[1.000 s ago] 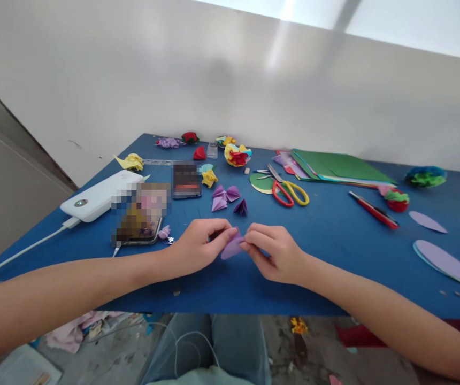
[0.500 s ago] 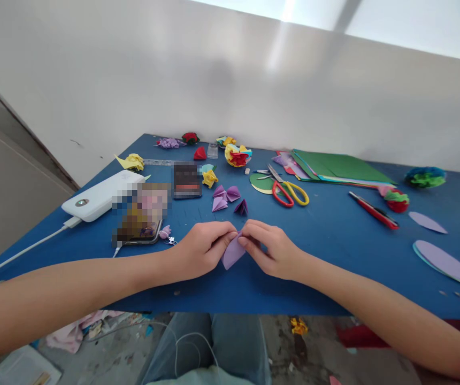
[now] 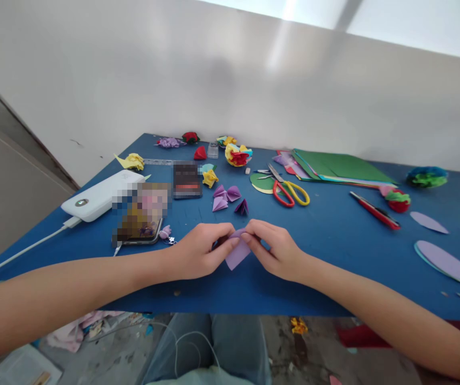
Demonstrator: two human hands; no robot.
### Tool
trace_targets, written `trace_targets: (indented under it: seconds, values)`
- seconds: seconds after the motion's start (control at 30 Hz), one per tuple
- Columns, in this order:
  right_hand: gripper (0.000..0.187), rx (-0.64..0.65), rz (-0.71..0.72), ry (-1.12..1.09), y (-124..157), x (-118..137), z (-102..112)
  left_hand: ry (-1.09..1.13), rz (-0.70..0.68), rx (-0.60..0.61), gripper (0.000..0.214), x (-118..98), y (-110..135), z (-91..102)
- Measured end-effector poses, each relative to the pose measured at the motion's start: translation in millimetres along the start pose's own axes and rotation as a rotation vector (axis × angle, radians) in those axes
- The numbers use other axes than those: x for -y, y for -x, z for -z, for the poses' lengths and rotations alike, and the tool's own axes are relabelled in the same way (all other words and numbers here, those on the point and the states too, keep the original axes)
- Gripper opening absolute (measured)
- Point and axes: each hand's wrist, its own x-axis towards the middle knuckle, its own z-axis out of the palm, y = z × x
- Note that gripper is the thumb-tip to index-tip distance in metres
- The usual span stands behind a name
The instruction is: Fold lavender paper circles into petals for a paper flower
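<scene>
Between my hands, over the near part of the blue table (image 3: 318,256), is a folded piece of purple paper (image 3: 236,256). My left hand (image 3: 209,250) pinches its upper left edge between thumb and fingers. At the upper right edge, my right hand (image 3: 272,247) grips the same paper, fingertips pressed together. The lower part of the paper hangs down in a point between them. Just beyond my hands lie several folded purple paper pieces (image 3: 221,197), with a darker one (image 3: 242,207) nearest to me.
Scissors (image 3: 284,187) with red and yellow handles lie past my right hand, near a red cutter (image 3: 375,211). Purple paper ovals (image 3: 449,259) are at the right. A phone (image 3: 144,219) and white power bank (image 3: 104,195) with cables lie left. Coloured sheets (image 3: 342,166) are stacked at the back.
The fingertips of my two hands have moved slightly apart along the purple paper's top edge. More of its upper part now shows between them. Both hands still hold it.
</scene>
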Motion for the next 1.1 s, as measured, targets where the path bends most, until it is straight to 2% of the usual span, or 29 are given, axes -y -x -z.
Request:
trace_targets:
  seconds: [0.17,0.37,0.43,0.6,0.77,0.83,0.9,0.97,1.03,1.1]
  values:
    - [0.012,0.001,-0.004,-0.011,-0.6,0.3,2.2,-0.041,-0.028,-0.041,0.023,0.9,1.9,-2.2]
    - [0.021,0.137,0.027,0.007,-1.9,1.2,5.6,-0.024,-0.003,-0.116,0.021,-2.1,4.9,-2.8]
    - [0.022,0.121,0.026,0.013,-1.9,1.6,5.0,0.020,0.020,-0.103,0.019,-2.8,4.0,-0.5]
    - [0.022,0.072,0.039,-0.006,-1.2,1.1,3.4,0.140,0.037,0.024,0.023,-1.4,0.5,3.1]
    - [0.018,0.099,-0.003,-0.067,-0.5,-2.3,3.7,0.217,0.112,-0.022,0.028,-0.3,-0.9,0.0]
    - [0.021,0.045,0.006,-0.073,-0.5,-5.0,3.2,0.332,0.187,-0.033,0.029,0.1,-2.1,-0.4]
    - [0.033,-0.035,0.084,0.034,-1.0,-8.5,3.0,0.449,0.243,-0.053,0.029,1.2,-3.9,0.0]
    - [0.039,-0.063,0.209,0.277,-1.8,-11.9,4.5,0.534,0.272,-0.071,0.030,2.8,-5.7,0.4]
    - [0.037,-0.045,0.350,0.552,-2.2,-13.9,8.1,0.597,0.296,-0.060,0.031,4.3,-7.0,0.2]
    - [0.031,-0.041,0.495,0.732,-1.8,-13.9,12.6,0.669,0.353,0.014,0.032,5.0,-7.5,-0.2]
